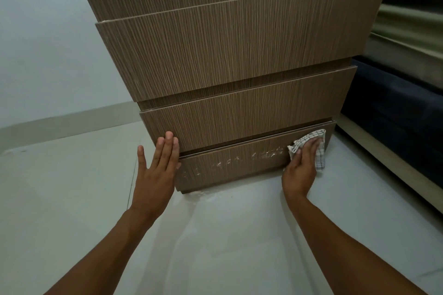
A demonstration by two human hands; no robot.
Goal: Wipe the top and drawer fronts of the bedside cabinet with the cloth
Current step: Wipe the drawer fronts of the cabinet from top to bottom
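Note:
The brown wood-grain bedside cabinet (pixel 230 55) fills the upper middle of the head view, with several drawer fronts stacked down to the floor. My right hand (pixel 303 163) presses a white checked cloth (pixel 311 141) flat against the right end of the bottom drawer front (pixel 230 167), which carries pale scuff marks along its middle. My left hand (pixel 158 163) lies open with fingers together, its fingertips resting on the lower left corner of the drawer front above. The cabinet top is out of view.
A pale tiled floor (pixel 72 199) spreads below and left of the cabinet, meeting a light wall and skirting (pixel 67 122). A bed with a dark base (pixel 393 127) and green bedding (pixel 412 24) stands close on the right.

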